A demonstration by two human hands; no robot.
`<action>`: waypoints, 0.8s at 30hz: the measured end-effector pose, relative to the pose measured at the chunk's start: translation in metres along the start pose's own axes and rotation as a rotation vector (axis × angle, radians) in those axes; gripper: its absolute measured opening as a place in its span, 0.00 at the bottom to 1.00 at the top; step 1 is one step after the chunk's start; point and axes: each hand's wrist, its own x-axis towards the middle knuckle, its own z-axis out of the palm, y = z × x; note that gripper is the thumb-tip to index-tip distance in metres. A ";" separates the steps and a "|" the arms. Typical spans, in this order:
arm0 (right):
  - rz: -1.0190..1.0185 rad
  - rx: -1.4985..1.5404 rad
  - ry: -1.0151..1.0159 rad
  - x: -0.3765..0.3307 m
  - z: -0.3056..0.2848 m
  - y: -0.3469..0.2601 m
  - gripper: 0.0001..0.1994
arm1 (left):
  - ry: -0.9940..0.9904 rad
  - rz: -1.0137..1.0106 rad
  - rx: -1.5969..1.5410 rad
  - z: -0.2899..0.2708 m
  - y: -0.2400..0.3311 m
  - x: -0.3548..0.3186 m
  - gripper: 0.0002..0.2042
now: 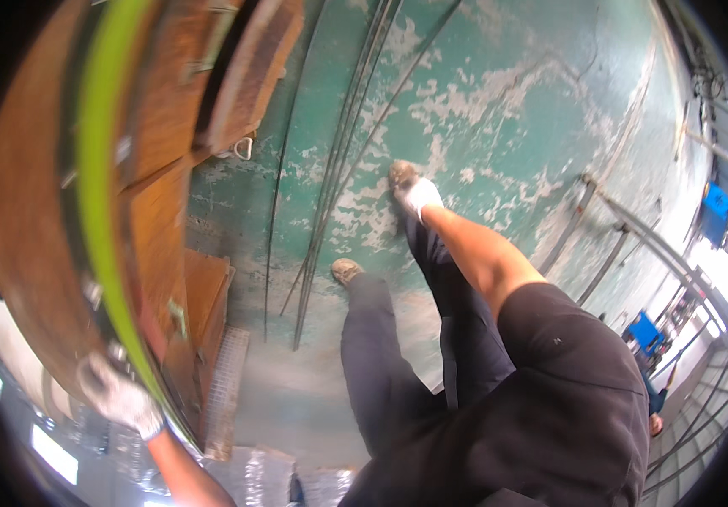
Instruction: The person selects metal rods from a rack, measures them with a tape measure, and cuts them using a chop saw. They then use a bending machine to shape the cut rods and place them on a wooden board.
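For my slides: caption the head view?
Gloved left hand near a yellow-green strip, gloved right hand over worn green floor.

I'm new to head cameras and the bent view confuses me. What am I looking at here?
No robot here: the person wears a wide camera on the head, looking down, so straight edges bend. The left hand and right hand are in pale gloves. The left is beside a yellow-green band along brown wooden panels; blur hides whether it grips anything. The right overlaps a shoe in view, with nothing visibly held. Long thin rods show against the worn green floor.
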 end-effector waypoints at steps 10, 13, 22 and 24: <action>0.435 0.338 0.160 0.226 0.103 -0.073 0.28 | 0.013 0.104 -0.069 -0.025 -0.010 -0.006 0.26; 0.489 0.322 0.104 0.263 0.096 -0.046 0.19 | 0.034 0.192 -0.059 -0.017 -0.006 0.009 0.27; 0.014 0.497 0.170 0.119 0.025 -0.028 0.20 | 0.020 0.085 -0.068 0.010 -0.023 0.006 0.26; 0.012 0.662 0.152 0.037 -0.025 -0.029 0.20 | -0.013 -0.164 -0.222 0.031 -0.023 -0.006 0.23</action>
